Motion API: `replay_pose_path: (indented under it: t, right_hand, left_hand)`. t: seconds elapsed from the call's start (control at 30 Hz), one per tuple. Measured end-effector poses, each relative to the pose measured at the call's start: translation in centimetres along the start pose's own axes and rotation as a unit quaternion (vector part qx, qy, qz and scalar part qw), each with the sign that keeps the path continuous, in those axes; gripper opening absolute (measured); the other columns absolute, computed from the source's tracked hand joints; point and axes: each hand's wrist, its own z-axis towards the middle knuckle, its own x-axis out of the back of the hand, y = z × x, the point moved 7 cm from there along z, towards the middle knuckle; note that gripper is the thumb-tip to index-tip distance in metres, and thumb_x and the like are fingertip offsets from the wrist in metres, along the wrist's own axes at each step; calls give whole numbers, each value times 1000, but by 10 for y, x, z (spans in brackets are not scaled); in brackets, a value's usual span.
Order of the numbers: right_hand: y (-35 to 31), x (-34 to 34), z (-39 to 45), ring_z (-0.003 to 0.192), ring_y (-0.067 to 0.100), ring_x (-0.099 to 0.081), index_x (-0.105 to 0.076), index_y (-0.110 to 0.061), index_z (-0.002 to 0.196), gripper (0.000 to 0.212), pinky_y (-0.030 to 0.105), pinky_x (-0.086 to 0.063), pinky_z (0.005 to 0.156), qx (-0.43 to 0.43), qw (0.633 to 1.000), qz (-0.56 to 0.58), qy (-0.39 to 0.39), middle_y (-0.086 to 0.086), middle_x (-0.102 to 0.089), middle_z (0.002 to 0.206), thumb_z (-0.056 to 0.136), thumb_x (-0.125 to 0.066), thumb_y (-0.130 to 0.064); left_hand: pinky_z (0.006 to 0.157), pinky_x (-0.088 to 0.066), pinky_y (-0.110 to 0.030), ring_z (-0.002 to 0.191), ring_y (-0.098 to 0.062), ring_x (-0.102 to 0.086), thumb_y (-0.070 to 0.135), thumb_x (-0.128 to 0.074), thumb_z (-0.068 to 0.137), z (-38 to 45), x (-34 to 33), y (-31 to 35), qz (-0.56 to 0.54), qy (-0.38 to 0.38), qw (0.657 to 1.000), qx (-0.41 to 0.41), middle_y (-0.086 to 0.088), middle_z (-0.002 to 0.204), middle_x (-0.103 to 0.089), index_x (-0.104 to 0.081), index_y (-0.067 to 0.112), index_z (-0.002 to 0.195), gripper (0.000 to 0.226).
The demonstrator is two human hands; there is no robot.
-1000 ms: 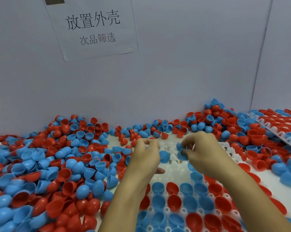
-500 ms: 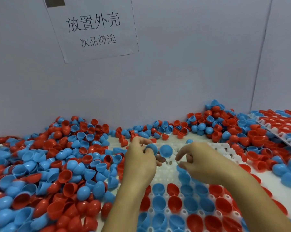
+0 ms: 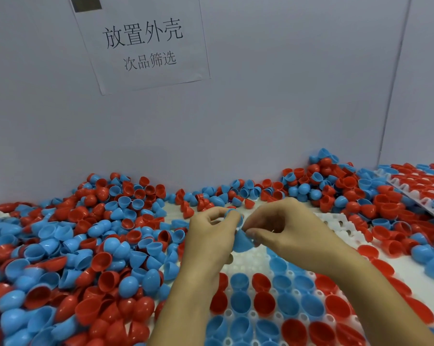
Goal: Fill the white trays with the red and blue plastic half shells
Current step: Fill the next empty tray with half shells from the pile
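Observation:
A white tray (image 3: 337,224) with round pockets lies in front of me; its near rows hold red and blue half shells, its far rows show bare white. Above the bare part, my left hand (image 3: 211,236) holds a small blue shell (image 3: 232,214) between curled fingertips. My right hand (image 3: 283,228) pinches a larger blue half shell (image 3: 242,240) by its rim, right beside the left hand. A big heap of loose red and blue shells (image 3: 91,245) covers the table to the left.
More loose shells (image 3: 335,188) pile along the back wall and to the right. A second white tray (image 3: 415,193), filled with shells, lies at the far right. A paper sign (image 3: 141,41) hangs on the grey wall.
Both hands have come closer together over the tray. The right hand, empty half a second ago, now pinches a blue half shell next to the left hand's fingers.

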Motion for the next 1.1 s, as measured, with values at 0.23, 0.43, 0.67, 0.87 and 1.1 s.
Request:
replay_pose_path:
  t: [0.23, 0.43, 0.67, 0.87, 1.1]
  right_hand:
    - [-4, -2, -2, 75, 11, -73, -59, -33, 104, 28, 29, -60, 77, 13, 999, 43, -7, -5, -75, 77, 88, -70, -13]
    - [-1, -2, 1, 70, 12, -72, -69, -26, 107, 23, 26, -60, 72, 3, 999, 42, -12, -5, -76, 78, 92, -67, -8]
    - [22, 4, 4, 71, 7, -69, -73, -25, 94, 7, 20, -57, 67, -76, 996, -1, 36, -6, -73, 77, 91, -69, -19]
    - [41, -17, 7, 77, 16, -67, -74, -14, 97, 8, 30, -60, 71, -138, 958, -251, -20, 1, -67, 93, 93, -67, -12]
    - [41, -37, 8, 89, 19, -62, -65, -21, 108, 19, 33, -58, 82, -153, 934, -315, -67, 0, -61, 111, 89, -69, -21]
  left_hand:
    - [42, -40, -19, 67, -15, -58, 25, -65, 96, 1, -2, -3, -23, -15, 999, 20, -6, 93, -63, -68, 21, 99, 6]
    - [44, -41, -18, 59, -11, -61, 40, -69, 93, -7, -21, -6, -91, -142, 982, 83, -9, 96, -66, -66, 18, 115, 32]
    - [62, -51, -26, 76, -13, -60, 47, -57, 99, 1, -2, -8, 18, -47, 997, 66, -2, 100, -65, -58, 28, 110, 22]
    - [51, -46, -19, 77, -10, -61, 37, -54, 101, 6, 11, -3, 63, 25, 998, 15, 4, 90, -63, -52, 34, 93, 9]
    - [54, -42, -18, 75, -7, -63, 34, -54, 101, 5, 6, -2, 80, 19, 997, -11, 5, 90, -63, -57, 30, 93, 9]
